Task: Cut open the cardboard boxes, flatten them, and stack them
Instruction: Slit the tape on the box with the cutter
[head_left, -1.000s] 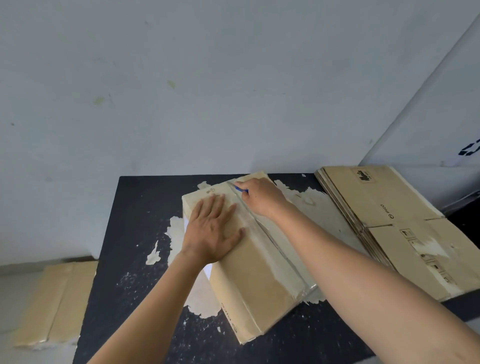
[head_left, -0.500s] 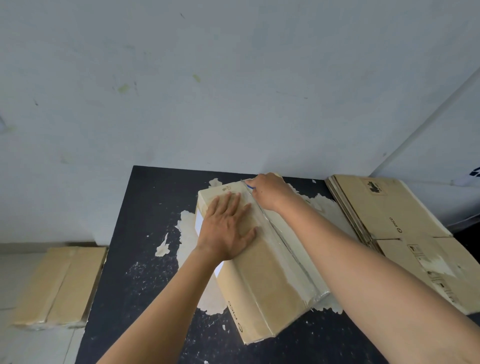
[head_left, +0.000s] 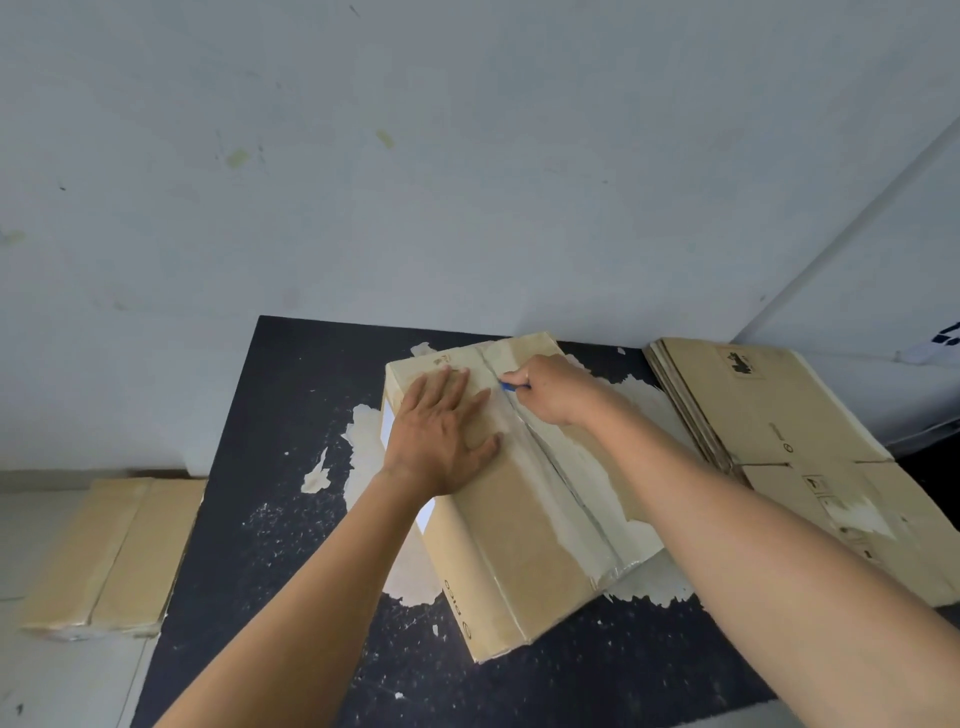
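Observation:
A sealed brown cardboard box (head_left: 524, 551) lies at an angle on the black table (head_left: 291, 519), with clear tape along its top seam. My left hand (head_left: 441, 436) presses flat on the box's left top flap, fingers straight. My right hand (head_left: 550, 389) grips a small blue cutter (head_left: 511, 385), its tip on the taped seam near the box's far end. A stack of flattened boxes (head_left: 789, 441) lies on the table to the right.
The table top is worn, with pale patches where the coating has peeled. A further taped box (head_left: 114, 556) lies on the floor at the left. A white wall stands just behind the table, and a white appliance (head_left: 883, 312) rises at the right.
My right hand with the cutter has slid a little along the seam toward me. My left hand stays pressed on the box. The camera has shifted.

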